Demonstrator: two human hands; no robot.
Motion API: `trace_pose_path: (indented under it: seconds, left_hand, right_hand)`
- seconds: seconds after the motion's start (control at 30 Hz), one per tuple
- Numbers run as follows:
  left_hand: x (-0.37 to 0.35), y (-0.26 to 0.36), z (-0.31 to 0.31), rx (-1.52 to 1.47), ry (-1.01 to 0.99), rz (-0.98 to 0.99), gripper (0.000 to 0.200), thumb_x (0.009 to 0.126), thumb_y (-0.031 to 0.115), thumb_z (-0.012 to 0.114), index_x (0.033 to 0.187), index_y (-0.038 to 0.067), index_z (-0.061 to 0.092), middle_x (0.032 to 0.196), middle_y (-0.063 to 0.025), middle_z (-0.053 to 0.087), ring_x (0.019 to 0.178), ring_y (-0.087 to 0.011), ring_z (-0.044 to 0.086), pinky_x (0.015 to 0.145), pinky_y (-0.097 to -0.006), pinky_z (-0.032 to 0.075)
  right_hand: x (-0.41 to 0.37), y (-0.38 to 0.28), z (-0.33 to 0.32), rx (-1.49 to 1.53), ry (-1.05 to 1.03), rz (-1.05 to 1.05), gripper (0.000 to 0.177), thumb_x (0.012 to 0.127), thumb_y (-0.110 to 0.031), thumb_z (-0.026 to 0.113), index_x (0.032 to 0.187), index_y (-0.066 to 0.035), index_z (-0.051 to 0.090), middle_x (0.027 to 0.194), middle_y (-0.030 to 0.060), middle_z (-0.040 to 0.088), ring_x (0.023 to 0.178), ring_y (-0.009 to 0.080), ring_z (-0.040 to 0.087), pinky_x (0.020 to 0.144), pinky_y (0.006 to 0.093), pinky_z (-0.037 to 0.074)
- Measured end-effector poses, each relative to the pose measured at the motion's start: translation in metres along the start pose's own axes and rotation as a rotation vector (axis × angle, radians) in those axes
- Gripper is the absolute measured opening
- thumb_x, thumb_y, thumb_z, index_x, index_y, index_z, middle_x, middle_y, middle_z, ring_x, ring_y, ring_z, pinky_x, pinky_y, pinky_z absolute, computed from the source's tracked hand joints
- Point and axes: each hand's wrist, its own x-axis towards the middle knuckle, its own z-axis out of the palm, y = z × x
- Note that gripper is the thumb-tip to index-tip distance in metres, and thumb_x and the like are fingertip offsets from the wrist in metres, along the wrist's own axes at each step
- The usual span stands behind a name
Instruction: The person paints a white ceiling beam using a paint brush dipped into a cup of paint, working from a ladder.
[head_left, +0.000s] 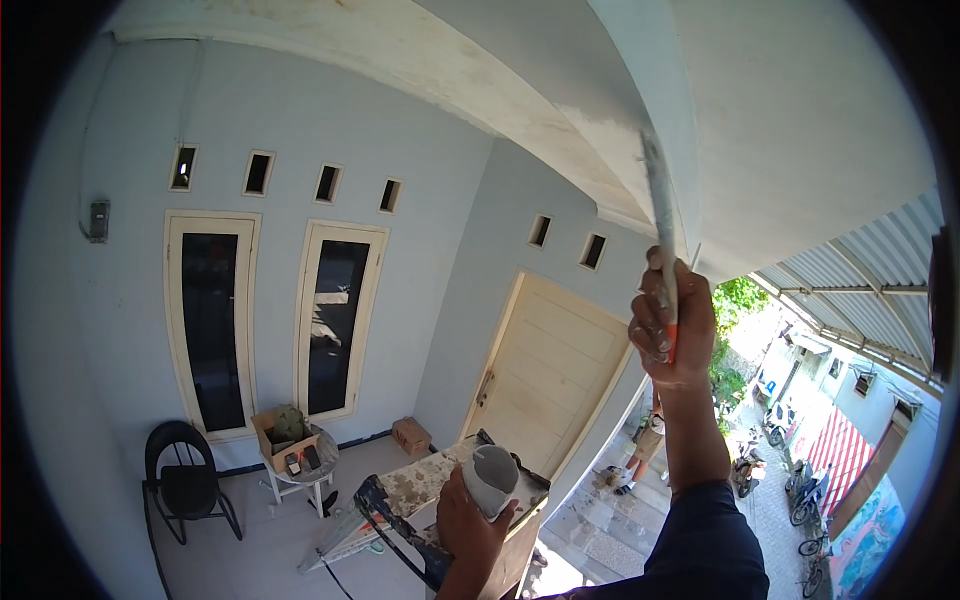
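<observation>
A pale blue porch lay below, seen from high up near its white ceiling point(800, 120), with a ceiling beam point(655, 70) running overhead. The right hand point(670, 325) was raised above head height, its fingers wrapped tightly round the lower handle of a paintbrush point(660, 200). The brush stood nearly upright, caked in pale paint with an orange patch showing by the palm, and its upper end lay against the lower edge of the beam. A dark blue sleeve point(705, 545) covered that arm below the bare forearm. Far lower, the left hand point(468, 525) was curled round a small grey-white pot point(490, 478), gripping it from beneath and holding it tilted just over the near end of a paint-spattered plank point(420, 482). The plank rested on a blue-framed stand. Whether the pot held anything could not be told. On the porch floor point(270, 545) a black chair point(185, 480) stood by the left wall, and just beside it a small white table point(305, 478) carried an open cardboard box point(285, 428). A second, closed box point(411, 437) sat in the floor's far corner near a cream door point(545, 375). Two tall windows point(210, 325) filled the back wall. Beyond the floor's right edge another person point(648, 445) stood on the steps, and motorbikes point(748, 465) were parked along the lane.
</observation>
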Motion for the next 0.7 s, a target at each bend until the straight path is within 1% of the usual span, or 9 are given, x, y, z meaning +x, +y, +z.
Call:
trace_pose_path:
  seconds: [0.07,0.1,0.23,0.3,0.4,0.47,0.6,0.67,0.7]
  left_hand:
    - [0.001,-0.001,0.001,0.005,0.010,0.022,0.109,0.057,0.033,0.096,0.143,-0.002,0.038,0.127,-0.0225,0.054,0.117,-0.0404,0.057,0.099,-0.0480,0.048]
    - [0.000,-0.002,0.001,-0.001,0.023,0.043,0.109,0.057,0.033,0.096,0.143,-0.002,0.038,0.127,-0.0226,0.054,0.117,-0.0406,0.057,0.099,-0.0479,0.048]
    - [0.000,0.000,0.000,0.005,0.002,0.005,0.109,0.058,0.034,0.096,0.143,-0.003,0.038,0.127,-0.0233,0.055,0.116,-0.0409,0.058,0.099,-0.0478,0.048]
    - [0.000,-0.003,0.003,0.002,0.035,0.044,0.112,0.057,0.037,0.096,0.144,-0.001,0.037,0.127,-0.0236,0.056,0.114,-0.0415,0.058,0.098,-0.0495,0.047]
    - [0.000,-0.001,0.002,0.007,0.038,0.033,0.111,0.057,0.037,0.096,0.143,-0.001,0.037,0.127,-0.0236,0.056,0.114,-0.0415,0.058,0.097,-0.0495,0.048]
    - [0.000,-0.003,0.003,0.003,0.036,0.029,0.111,0.057,0.037,0.095,0.143,0.000,0.037,0.127,-0.0236,0.056,0.114,-0.0416,0.058,0.097,-0.0496,0.048]
    - [0.001,-0.001,0.000,-0.002,0.021,0.027,0.110,0.057,0.038,0.095,0.143,0.000,0.037,0.126,-0.0236,0.056,0.113,-0.0418,0.059,0.096,-0.0495,0.048]
    - [0.002,0.000,0.000,0.003,0.024,0.029,0.110,0.057,0.038,0.095,0.143,0.000,0.037,0.126,-0.0234,0.056,0.113,-0.0418,0.059,0.096,-0.0494,0.048]
    - [0.001,0.001,-0.001,0.007,0.025,0.030,0.110,0.057,0.038,0.095,0.143,0.000,0.037,0.125,-0.0233,0.057,0.113,-0.0419,0.059,0.096,-0.0493,0.048]
  right_hand:
    - [0.008,0.010,0.004,-0.082,0.023,0.199,0.025,0.105,-0.031,0.042,0.108,-0.007,0.050,0.064,-0.0007,0.046,0.040,0.0079,0.038,0.029,0.0200,0.031]
    - [0.018,0.015,0.005,-0.079,-0.011,0.238,0.025,0.104,-0.030,0.044,0.106,-0.006,0.051,0.065,-0.0011,0.046,0.042,0.0076,0.037,0.030,0.0199,0.031]
    - [0.068,0.017,0.009,-0.150,0.040,0.244,0.025,0.104,-0.030,0.045,0.105,-0.006,0.052,0.066,-0.0015,0.046,0.043,0.0072,0.038,0.032,0.0196,0.030]
    - [0.079,0.011,0.007,-0.142,0.056,0.151,0.025,0.104,-0.030,0.046,0.104,-0.006,0.053,0.065,-0.0019,0.045,0.044,0.0066,0.038,0.033,0.0199,0.030]
    - [0.060,0.011,0.006,-0.103,0.027,0.024,0.025,0.104,-0.030,0.045,0.105,-0.006,0.053,0.065,-0.0019,0.045,0.044,0.0062,0.038,0.033,0.0199,0.030]
    - [0.046,0.021,0.006,-0.110,0.080,-0.026,0.025,0.104,-0.030,0.045,0.105,-0.006,0.053,0.065,-0.0019,0.045,0.044,0.0060,0.038,0.032,0.0194,0.031]
    - [0.041,0.032,-0.006,-0.042,0.007,0.072,0.026,0.105,-0.030,0.044,0.105,-0.006,0.053,0.065,-0.0020,0.045,0.044,0.0066,0.038,0.032,0.0187,0.031]
    - [0.056,0.025,-0.010,-0.036,0.027,0.244,0.027,0.105,-0.030,0.044,0.104,-0.005,0.054,0.066,-0.0020,0.045,0.043,0.0069,0.037,0.031,0.0186,0.030]
    - [0.067,0.016,-0.014,-0.030,0.040,0.249,0.026,0.105,-0.029,0.044,0.103,-0.005,0.054,0.066,-0.0022,0.045,0.043,0.0064,0.037,0.031,0.0183,0.031]
